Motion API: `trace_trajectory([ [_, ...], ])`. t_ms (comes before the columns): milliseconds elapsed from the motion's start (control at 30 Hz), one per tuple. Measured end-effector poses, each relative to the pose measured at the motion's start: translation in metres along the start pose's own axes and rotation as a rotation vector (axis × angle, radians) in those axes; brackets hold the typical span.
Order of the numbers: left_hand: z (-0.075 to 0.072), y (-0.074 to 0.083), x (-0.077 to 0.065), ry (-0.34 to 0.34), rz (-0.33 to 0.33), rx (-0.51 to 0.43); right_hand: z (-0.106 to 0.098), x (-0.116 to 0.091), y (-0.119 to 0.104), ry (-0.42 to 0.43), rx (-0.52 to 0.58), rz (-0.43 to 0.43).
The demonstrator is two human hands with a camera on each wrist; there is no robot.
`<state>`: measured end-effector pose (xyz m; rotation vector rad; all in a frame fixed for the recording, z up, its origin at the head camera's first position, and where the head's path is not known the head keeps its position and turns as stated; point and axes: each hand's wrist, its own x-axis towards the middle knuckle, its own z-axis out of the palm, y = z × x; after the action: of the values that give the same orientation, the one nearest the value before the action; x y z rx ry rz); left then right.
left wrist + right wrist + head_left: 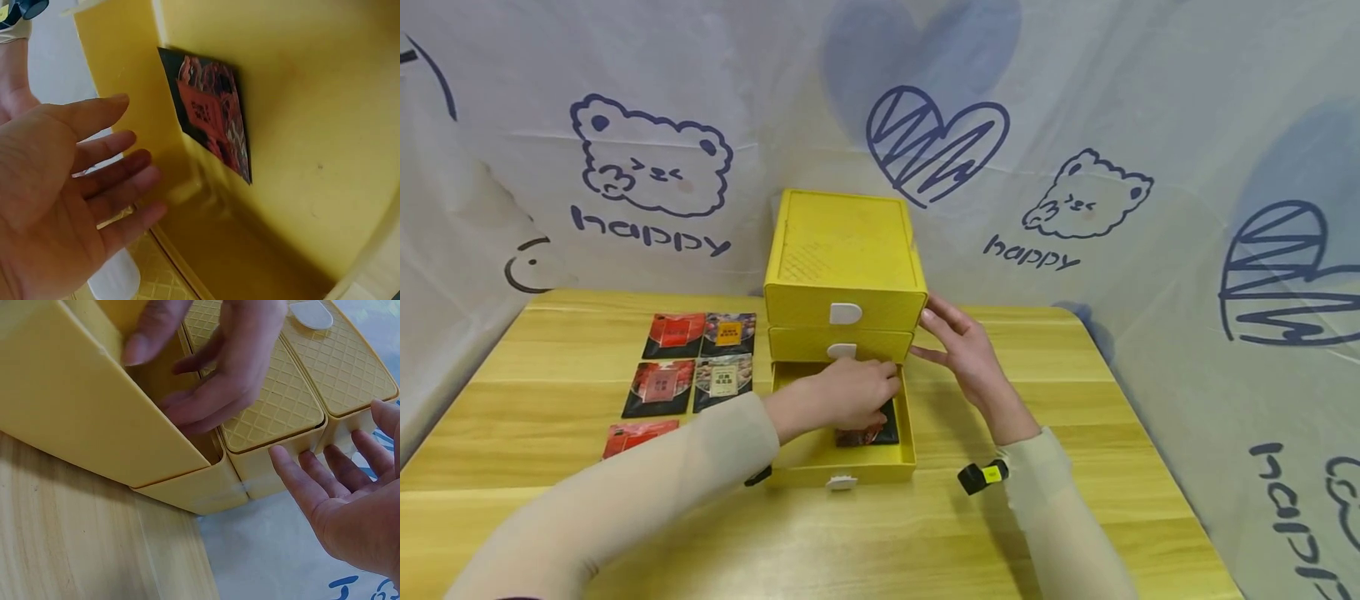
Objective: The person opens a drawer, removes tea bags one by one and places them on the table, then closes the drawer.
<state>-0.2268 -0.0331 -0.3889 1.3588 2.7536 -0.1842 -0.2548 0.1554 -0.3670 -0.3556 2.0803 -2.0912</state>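
Observation:
A yellow drawer cabinet (pixel 846 237) stands on the table with its bottom drawer (pixel 808 458) pulled out. My left hand (pixel 857 392) reaches over this drawer. In the left wrist view the fingers are spread slightly, holding nothing. On the drawer's floor lies a black-and-red flat packet (pixel 206 115), apart from the fingertips and partly hidden by the hand in the head view. My right hand (pixel 966 350) is at the cabinet's right side, fingers extended, their tips right at the wall by the upper drawers.
Several similar flat packets lie left of the cabinet, among them a red one (pixel 676 332) and an orange-labelled one (pixel 728 333). The wooden table (pixel 700 533) runs back to a printed cloth (pixel 925 50). White tabs (pixel 846 313) stick out on the drawer fronts.

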Motion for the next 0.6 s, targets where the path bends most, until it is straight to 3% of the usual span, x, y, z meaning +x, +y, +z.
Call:
trace_trajectory([
  [300,0.002,0.003,0.003,-0.172,-0.084,-0.018,-0.002,0.004,0.006,-0.004,0.025,-0.013],
  [600,-0.004,0.002,0.012,-0.252,-0.104,0.007,-0.002,0.002,0.006,-0.007,0.026,-0.017],
])
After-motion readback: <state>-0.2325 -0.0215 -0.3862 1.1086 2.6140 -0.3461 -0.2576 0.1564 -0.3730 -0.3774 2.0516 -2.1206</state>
